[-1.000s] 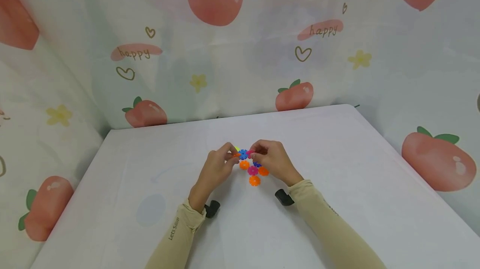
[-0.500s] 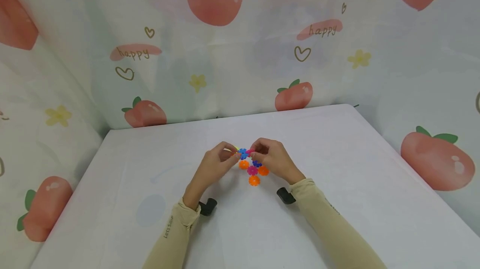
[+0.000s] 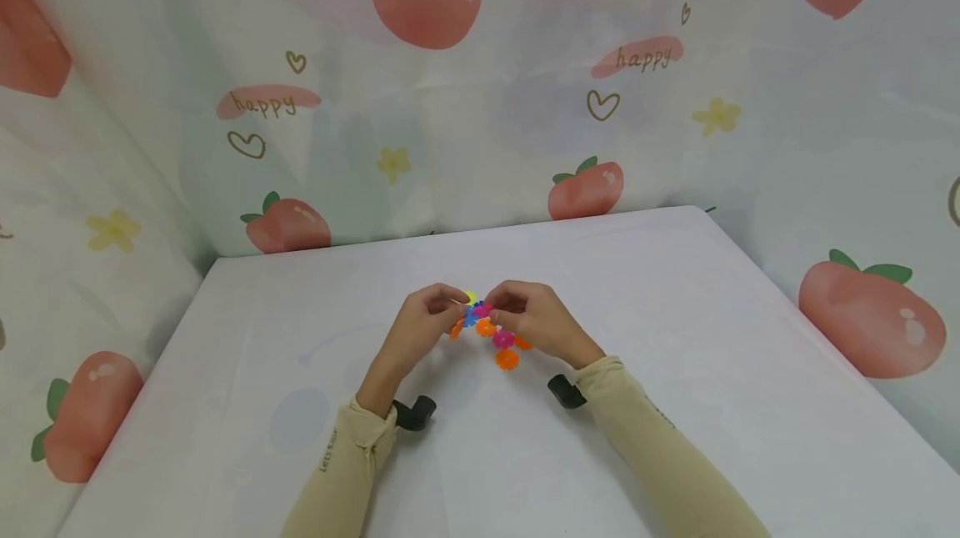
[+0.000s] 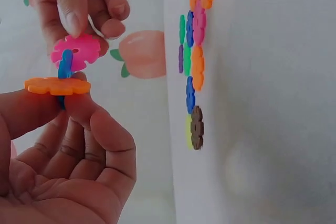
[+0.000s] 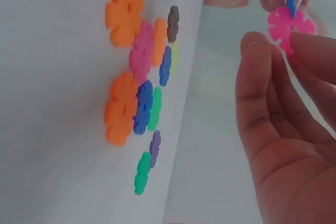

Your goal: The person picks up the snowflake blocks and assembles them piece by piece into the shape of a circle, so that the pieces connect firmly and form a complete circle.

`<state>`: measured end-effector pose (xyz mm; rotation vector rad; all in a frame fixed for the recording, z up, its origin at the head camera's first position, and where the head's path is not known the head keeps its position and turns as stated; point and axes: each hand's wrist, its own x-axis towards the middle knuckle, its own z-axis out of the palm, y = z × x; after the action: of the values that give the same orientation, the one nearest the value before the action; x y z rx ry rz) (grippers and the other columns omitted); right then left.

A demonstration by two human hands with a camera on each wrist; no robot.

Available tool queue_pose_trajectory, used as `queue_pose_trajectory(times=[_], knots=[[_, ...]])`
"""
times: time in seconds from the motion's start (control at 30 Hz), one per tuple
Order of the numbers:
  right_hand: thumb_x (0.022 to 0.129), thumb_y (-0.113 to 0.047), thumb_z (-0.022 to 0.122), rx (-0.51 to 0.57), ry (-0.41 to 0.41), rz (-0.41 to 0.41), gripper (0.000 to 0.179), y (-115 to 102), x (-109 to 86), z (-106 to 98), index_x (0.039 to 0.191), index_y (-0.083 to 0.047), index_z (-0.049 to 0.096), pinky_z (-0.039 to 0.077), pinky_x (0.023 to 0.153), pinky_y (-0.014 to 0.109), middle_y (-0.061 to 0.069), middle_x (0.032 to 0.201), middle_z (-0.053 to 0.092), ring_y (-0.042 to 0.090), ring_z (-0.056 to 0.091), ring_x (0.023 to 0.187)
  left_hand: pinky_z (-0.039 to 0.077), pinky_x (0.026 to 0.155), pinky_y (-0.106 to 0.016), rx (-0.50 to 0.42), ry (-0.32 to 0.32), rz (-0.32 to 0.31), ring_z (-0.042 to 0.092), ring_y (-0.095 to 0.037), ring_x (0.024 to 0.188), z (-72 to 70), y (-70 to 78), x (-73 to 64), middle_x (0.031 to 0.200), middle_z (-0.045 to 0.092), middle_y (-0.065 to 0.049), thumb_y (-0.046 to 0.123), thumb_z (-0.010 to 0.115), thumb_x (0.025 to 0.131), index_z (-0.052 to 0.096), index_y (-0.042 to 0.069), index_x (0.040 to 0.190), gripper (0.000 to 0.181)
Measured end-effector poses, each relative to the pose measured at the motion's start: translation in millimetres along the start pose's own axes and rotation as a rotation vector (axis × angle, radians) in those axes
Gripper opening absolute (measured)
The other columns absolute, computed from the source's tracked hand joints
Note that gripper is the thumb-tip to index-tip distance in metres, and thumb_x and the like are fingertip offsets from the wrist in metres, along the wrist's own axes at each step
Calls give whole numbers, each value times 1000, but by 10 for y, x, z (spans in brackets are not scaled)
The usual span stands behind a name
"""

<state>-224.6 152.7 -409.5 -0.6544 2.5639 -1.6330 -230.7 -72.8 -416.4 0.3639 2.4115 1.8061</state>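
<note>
Nearest the person, on the near side of the raised blue disc (image 4: 65, 65), an orange disc (image 3: 507, 359) and, just behind it, a magenta disc (image 3: 503, 339) lie on the table (image 3: 750, 354). The blue disc is slotted into both an orange piece (image 4: 56, 86) pinched by the left hand (image 3: 416, 325) and a pink piece (image 4: 86, 51) pinched by the right hand (image 3: 546, 319). Beyond the blue disc lies a yellow disc (image 3: 471, 297), and farther behind it hangs the fruit-patterned backdrop (image 3: 487, 121).
</note>
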Motion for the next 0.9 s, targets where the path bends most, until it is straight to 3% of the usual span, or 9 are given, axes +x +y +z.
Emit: queue_pose_trajectory(times=[0.23,0.47,0.67,0.9], knots=[[99,-3,72,-134,11,31,13,133,21,-60,111,2,74,59,85,40,4,98,72,24,68,93,58,88,-42,29,39,-38,68,-25,90,-58,22,-18,107,75,-6,15,66,107,75,4,123,21],[98,-5,75,-244,-77,114,12,286,56,-43,110,0,74,57,84,35,3,98,70,23,64,95,58,91,-47,38,50,-74,68,-24,90,-102,-33,-51,107,74,-8,13,66,107,75,3,123,21],[97,-8,76,-388,-120,183,15,312,17,-131,110,-2,74,56,89,41,5,96,66,24,60,95,59,86,-37,32,51,-81,67,-24,89,-70,-64,-23,106,73,-7,13,67,107,75,4,122,20],[93,-11,81,-486,-196,224,17,334,-20,-191,105,-4,70,55,89,41,6,100,61,24,58,97,59,86,-37,29,33,-86,67,-25,90,-20,-53,1,107,73,-10,14,67,107,75,4,123,21]])
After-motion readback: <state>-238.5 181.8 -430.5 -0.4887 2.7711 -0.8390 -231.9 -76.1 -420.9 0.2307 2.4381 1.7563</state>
